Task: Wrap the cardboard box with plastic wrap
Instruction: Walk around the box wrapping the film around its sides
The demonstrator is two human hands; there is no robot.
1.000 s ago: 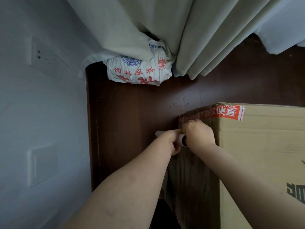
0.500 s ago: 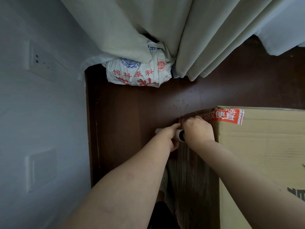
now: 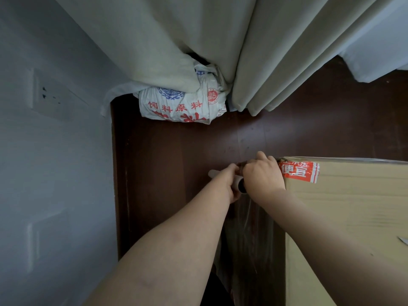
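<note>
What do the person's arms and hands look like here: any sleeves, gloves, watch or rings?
The left forearm and right forearm are bare right to the frame edge, with no sleeve in view. The left hand and right hand wear no gloves. No watch, bracelet or ring shows on the sides facing the camera.

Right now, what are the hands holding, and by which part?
The left hand grips the plastic wrap roll around its middle. The right hand curls at the roll's near end by the cardboard box corner; its exact hold is hidden.
</note>
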